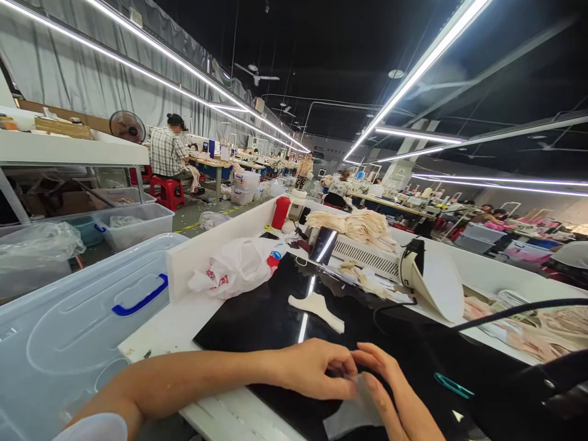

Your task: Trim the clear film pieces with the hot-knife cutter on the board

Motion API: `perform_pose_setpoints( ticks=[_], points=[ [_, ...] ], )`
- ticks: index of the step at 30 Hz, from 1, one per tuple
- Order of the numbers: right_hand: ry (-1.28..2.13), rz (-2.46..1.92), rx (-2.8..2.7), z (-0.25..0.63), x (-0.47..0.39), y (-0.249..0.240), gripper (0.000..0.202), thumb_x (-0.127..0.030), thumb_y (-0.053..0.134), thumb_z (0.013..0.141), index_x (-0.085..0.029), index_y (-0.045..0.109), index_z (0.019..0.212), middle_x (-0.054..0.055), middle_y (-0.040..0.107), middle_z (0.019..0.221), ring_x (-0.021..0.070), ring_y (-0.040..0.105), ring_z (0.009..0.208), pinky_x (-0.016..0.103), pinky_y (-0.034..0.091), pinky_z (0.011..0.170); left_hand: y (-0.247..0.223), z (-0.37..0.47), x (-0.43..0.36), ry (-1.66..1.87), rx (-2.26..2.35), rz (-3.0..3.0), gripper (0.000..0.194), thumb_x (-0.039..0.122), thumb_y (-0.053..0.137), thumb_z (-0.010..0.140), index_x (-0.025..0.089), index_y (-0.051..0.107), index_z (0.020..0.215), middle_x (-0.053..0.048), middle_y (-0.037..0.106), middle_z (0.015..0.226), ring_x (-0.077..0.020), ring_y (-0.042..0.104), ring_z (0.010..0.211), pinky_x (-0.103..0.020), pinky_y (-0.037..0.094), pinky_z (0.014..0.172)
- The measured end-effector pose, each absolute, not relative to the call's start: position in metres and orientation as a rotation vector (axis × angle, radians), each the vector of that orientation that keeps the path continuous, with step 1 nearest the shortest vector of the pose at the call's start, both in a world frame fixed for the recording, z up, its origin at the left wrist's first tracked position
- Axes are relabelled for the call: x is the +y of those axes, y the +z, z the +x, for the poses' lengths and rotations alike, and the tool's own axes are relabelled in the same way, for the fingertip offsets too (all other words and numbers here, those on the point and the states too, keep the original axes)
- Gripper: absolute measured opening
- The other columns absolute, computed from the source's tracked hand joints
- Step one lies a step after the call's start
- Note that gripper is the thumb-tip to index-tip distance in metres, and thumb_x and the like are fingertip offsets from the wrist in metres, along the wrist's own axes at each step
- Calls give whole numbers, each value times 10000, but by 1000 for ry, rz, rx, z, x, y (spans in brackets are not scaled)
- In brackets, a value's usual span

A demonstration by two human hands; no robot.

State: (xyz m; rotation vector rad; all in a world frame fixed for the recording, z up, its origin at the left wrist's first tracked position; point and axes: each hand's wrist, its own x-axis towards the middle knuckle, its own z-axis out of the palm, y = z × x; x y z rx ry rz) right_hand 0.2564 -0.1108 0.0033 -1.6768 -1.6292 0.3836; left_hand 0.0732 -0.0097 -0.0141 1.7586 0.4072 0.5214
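Near the bottom centre, my left hand (319, 369) pinches the upper edge of a thin, whitish translucent piece (351, 416). My right hand (390, 386) is beside it, its thumb and fingers closed around the right side of the same piece. The fingertips of both hands nearly meet over the glossy black work surface (271, 318). A cream, curved fabric piece (316, 308) lies flat just beyond my hands. To the right, small teal thread snips (453, 386) rest on the black surface.
A white plastic bag (243, 266) lies at the left. Behind are a red thread cone (281, 212), stacked cream fabric (362, 225) and a white lamp head (441, 282). A lidded clear bin (92, 312) stands left of the table. Seated people work farther away.
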Motion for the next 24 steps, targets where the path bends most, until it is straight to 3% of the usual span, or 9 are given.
perform_pose_setpoints(
  ticks=[4, 9, 14, 20, 24],
  points=[
    [538, -1659, -1538, 246, -107, 5, 391, -618, 518, 932, -284, 628, 1104, 27, 740, 930, 206, 729, 848, 274, 602, 762, -14, 76, 1, 511, 472, 1553, 92, 180, 666, 784, 169, 602, 849, 62, 593, 686, -63, 483, 580, -195, 366, 585],
    [543, -1591, -1499, 252, -96, 7, 356, -612, 608, 876, -257, 632, 859, -20, 596, 694, 165, 603, 630, 242, 520, 588, -14, 73, 17, 488, 503, 1445, 229, 323, 685, 832, 172, 576, 966, 39, 637, 716, -92, 598, 593, -231, 470, 629],
    [534, -1605, -1410, 251, -82, 5, 374, -609, 642, 853, -240, 693, 822, -12, 617, 688, 163, 580, 622, 255, 486, 583, -7, 66, 26, 493, 527, 1399, 470, 348, 758, 767, 192, 518, 1140, 39, 639, 777, -119, 641, 574, -264, 535, 578],
    [292, -1563, -1479, 244, -51, 1, 432, -628, 583, 898, -238, 766, 892, 33, 718, 789, 195, 637, 655, 300, 504, 600, 3, 58, 47, 730, 738, 1663, 301, 327, 625, 859, 198, 487, 1093, 63, 562, 763, -64, 482, 509, -188, 407, 468],
    [199, -1564, -1533, 241, -20, 1, 415, -578, 529, 952, -244, 775, 965, 51, 725, 870, 216, 658, 772, 323, 500, 689, 8, 53, 70, 812, 817, 1880, 176, 340, 596, 895, 189, 541, 969, 31, 593, 825, -96, 518, 622, -222, 421, 560]
  ],
)
